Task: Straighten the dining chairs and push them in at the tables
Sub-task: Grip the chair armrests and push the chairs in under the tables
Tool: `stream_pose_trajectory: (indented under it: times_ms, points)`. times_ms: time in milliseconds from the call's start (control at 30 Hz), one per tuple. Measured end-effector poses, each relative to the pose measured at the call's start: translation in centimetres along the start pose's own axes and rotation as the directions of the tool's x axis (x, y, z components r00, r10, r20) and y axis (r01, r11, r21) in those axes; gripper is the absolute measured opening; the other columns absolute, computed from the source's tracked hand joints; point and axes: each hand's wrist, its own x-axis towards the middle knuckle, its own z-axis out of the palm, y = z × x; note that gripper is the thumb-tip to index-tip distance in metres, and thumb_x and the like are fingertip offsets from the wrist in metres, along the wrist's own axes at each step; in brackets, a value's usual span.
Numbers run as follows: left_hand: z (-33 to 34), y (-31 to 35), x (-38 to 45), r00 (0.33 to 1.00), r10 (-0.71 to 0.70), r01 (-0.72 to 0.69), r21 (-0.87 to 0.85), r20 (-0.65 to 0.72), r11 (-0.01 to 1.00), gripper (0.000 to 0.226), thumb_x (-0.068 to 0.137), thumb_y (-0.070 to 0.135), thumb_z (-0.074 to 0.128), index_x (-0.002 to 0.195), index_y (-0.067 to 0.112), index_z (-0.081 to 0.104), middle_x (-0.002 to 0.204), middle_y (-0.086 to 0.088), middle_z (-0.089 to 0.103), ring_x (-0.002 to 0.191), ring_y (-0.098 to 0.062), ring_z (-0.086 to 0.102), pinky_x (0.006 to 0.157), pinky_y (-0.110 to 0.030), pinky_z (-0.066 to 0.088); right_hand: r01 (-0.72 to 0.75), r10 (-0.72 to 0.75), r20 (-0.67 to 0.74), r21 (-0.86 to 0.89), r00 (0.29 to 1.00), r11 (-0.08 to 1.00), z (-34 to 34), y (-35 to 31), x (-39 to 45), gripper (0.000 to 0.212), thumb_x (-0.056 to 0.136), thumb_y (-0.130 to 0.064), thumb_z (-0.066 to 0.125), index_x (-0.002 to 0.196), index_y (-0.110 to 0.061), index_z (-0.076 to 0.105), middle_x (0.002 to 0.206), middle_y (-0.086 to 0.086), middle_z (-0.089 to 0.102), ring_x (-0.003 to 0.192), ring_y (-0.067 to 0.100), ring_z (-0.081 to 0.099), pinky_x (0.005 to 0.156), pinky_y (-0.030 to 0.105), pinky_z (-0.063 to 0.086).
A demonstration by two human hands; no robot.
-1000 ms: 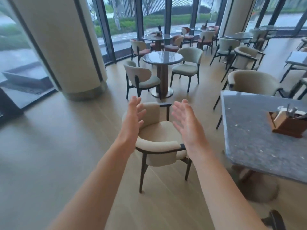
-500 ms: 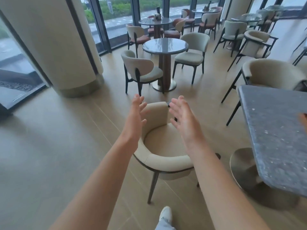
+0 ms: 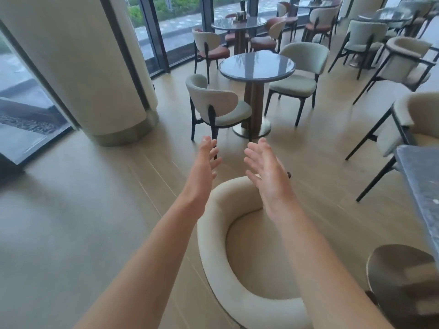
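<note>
Cream upholstered tub chair (image 3: 240,276) sits directly below your forearms, curved back toward you; left hand (image 3: 202,169) and right hand (image 3: 267,172) hover past it, fingers spread, empty, dark stone worktop (image 3: 420,176) to its right.

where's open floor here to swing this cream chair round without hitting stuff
Bare wooden floor lies left of the curved cream upholstered chair, bordered by the big round pillar. The right is crowded: dark stone table and its metal base. Ahead, the round grey table with its chairs.

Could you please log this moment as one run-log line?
left hand: open, empty | right hand: open, empty | cream chair: below hands, untouched
</note>
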Motion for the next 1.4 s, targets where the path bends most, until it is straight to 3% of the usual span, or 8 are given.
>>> stream_pose_trajectory:
  times_ms: [167, 500, 667, 1033, 1400]
  points:
    - [-3.2, 2.0, 9.2, 0.998, 0.015, -0.017, 0.025, 0.056, 1.0, 0.06, 0.105, 0.056, 0.021, 0.153, 0.025, 0.041, 0.154, 0.001, 0.047, 0.134, -0.016, 0.051, 0.12, -0.047, 0.029, 0.027, -0.027, -0.014, -0.018, 1.0, 0.999, 5.2, -0.8, 7.6, 0.059, 0.103, -0.056, 0.036, 0.15, -0.021, 0.044, 0.149, -0.002, 0.051, 0.136, 0.011, 0.048, 0.119, 0.043, 0.033]
    - [-13.5, 3.9, 29.6, 0.972, -0.045, 0.019, 0.112, 0.229, 0.994, 0.06, 0.103, 0.061, 0.023, 0.148, 0.03, 0.045, 0.15, 0.005, 0.051, 0.128, -0.012, 0.055, 0.119, -0.047, 0.032, 0.044, -0.02, -0.277, 0.079, 0.961, 0.996, 17.5, 1.0, 23.2, 0.056, 0.103, -0.051, 0.038, 0.147, -0.017, 0.048, 0.146, 0.001, 0.055, 0.131, 0.012, 0.053, 0.114, 0.039, 0.039]
    - [-15.2, 5.8, 36.4, 0.955, -0.061, 0.04, 0.077, 0.289, 0.996, 0.058, 0.103, 0.061, 0.025, 0.146, 0.029, 0.048, 0.146, 0.005, 0.054, 0.127, -0.01, 0.056, 0.118, -0.046, 0.033, 0.058, -0.023, -0.342, 0.094, 0.939, 0.994, 20.5, 0.1, 28.7, 0.057, 0.103, -0.05, 0.039, 0.149, -0.017, 0.046, 0.146, 0.001, 0.054, 0.131, 0.012, 0.053, 0.114, 0.038, 0.039]
    - [-8.6, 6.3, 51.6, 0.892, -0.081, 0.018, 0.142, 0.446, 0.99, 0.06, 0.102, 0.063, 0.028, 0.147, 0.03, 0.049, 0.144, 0.004, 0.056, 0.124, -0.01, 0.059, 0.116, -0.045, 0.037, 0.109, -0.039, -0.508, 0.109, 0.86, 0.988, 17.8, -0.7, 43.0, 0.057, 0.103, -0.052, 0.038, 0.147, -0.017, 0.048, 0.146, 0.001, 0.055, 0.131, 0.012, 0.053, 0.114, 0.039, 0.038]
    - [5.4, 8.2, 68.2, 0.787, -0.145, 0.009, 0.224, 0.599, 0.974, 0.057, 0.104, 0.059, 0.024, 0.147, 0.029, 0.047, 0.148, 0.004, 0.052, 0.127, -0.011, 0.056, 0.116, -0.044, 0.036, 0.12, -0.007, -0.632, 0.136, 0.775, 0.983, 9.5, -4.6, 60.7, 0.052, 0.103, -0.051, 0.038, 0.142, -0.019, 0.053, 0.142, -0.002, 0.056, 0.129, 0.01, 0.053, 0.114, 0.039, 0.038]
